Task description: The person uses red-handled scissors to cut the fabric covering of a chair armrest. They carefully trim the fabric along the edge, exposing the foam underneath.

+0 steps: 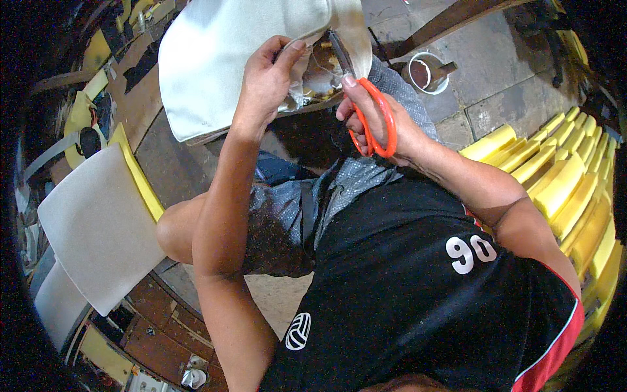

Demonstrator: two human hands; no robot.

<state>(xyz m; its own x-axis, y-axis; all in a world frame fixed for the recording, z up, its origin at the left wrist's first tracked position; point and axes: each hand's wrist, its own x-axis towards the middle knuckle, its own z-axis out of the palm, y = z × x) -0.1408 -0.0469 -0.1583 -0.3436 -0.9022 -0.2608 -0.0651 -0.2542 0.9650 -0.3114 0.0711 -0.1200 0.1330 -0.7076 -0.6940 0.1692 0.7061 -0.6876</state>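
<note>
Across my lap, at the top of the head view, lies a padded panel (pixel 212 68) covered in white fabric. Its edge facing me shows loose fabric, frayed threads and a brownish inner surface. My left hand (pixel 269 81) is closed at that edge, its thumb and fingers pinching the white fabric (pixel 295 86). In my right hand (pixel 385 121) is a pair of scissors (pixel 390 127) with orange handles. Their dark blades point up and away, over the exposed edge, close to the left fingertips. Whether the blades touch the fabric, I cannot tell.
A white tub (pixel 428 77) with a brush or handle in it stands on the floor at the right. Yellow foam pieces (pixel 555 176) are stacked at far right. By my left knee leans a white padded panel (pixel 98 219); scraps (pixel 98 52) litter the upper left.
</note>
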